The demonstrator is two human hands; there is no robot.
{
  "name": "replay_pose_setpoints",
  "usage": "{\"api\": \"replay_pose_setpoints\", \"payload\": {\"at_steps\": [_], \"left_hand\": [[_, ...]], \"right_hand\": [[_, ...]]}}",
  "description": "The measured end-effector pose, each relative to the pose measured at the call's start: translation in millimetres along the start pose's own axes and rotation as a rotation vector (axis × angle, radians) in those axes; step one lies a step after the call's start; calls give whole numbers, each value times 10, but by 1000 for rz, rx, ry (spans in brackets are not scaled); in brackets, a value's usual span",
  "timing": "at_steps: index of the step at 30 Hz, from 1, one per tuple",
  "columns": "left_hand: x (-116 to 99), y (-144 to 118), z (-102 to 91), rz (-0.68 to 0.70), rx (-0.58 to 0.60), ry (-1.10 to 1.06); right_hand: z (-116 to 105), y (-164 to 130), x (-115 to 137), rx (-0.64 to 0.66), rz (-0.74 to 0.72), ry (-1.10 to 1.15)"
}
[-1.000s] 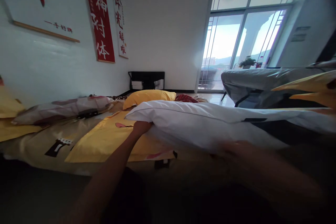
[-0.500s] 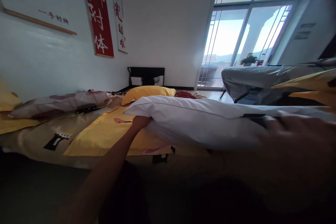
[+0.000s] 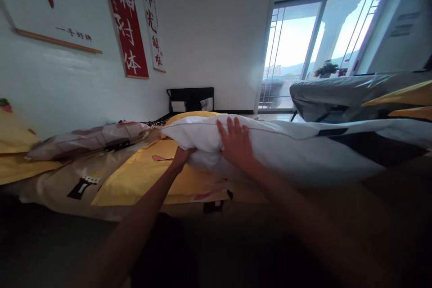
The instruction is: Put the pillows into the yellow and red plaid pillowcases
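Observation:
A long white pillow [image 3: 303,153] with grey piping and a dark patch toward its right end lies across the middle of the view. My left hand [image 3: 182,158] grips the pillow's left end from its near side; the fingertips are hidden in the fabric. Pressed on the pillow's top, just right of the left hand, is my right hand [image 3: 236,141], its fingers apart and the cloth dented around it. Beneath the pillow a flat yellow pillowcase [image 3: 131,175] is spread over a beige printed bedcover [image 3: 57,189].
Behind the white pillow shows another yellow pillow [image 3: 195,114]. A patterned pillow [image 3: 91,139] and more yellow cloth [image 3: 16,144] lie at the left. A covered grey sofa [image 3: 324,94] stands at the right near the glass door [image 3: 293,54]. Low against the wall is a black rack [image 3: 191,99].
My right hand has moved left from the pillow's right part to beside my left hand and now presses on the top. My left hand keeps its grip. The view has shifted slightly.

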State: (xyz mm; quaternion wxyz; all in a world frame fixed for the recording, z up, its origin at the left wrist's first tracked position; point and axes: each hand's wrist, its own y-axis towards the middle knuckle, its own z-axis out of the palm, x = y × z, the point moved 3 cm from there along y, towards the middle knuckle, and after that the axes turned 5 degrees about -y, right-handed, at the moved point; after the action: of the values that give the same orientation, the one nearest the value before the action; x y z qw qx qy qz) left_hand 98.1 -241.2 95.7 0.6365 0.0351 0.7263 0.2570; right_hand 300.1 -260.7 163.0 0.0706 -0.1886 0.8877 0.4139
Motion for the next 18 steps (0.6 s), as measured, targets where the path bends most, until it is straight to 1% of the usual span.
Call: {"api": "replay_pose_setpoints", "payload": {"at_steps": [3, 5, 8, 10, 11, 12, 14, 16, 18], "left_hand": [[-168, -72, 67, 24, -5, -232], [-324, -134, 122, 43, -17, -359], [-557, -240, 188, 44, -47, -558], [-677, -300, 233, 17, -46, -609], [-724, -319, 259, 11, -42, -587], [-765, -327, 286, 17, -39, -548], [-829, -305, 351, 57, -31, -446], [-868, -228, 431, 104, 8, -339], [-888, -105, 502, 143, 73, -209]], "right_hand": [[-69, 65, 7, -130, 22, -21], [-125, 41, 68, -250, -31, -12], [-191, -25, 116, -405, -129, 64], [-231, -28, 56, -470, -100, 147], [-248, -5, 2, -477, -65, 190], [-261, 32, -60, -462, -33, 231], [-268, 147, -193, -368, -7, 299], [-244, 282, -323, -214, -19, 372], [-191, 400, -409, -38, -66, 461]]}}
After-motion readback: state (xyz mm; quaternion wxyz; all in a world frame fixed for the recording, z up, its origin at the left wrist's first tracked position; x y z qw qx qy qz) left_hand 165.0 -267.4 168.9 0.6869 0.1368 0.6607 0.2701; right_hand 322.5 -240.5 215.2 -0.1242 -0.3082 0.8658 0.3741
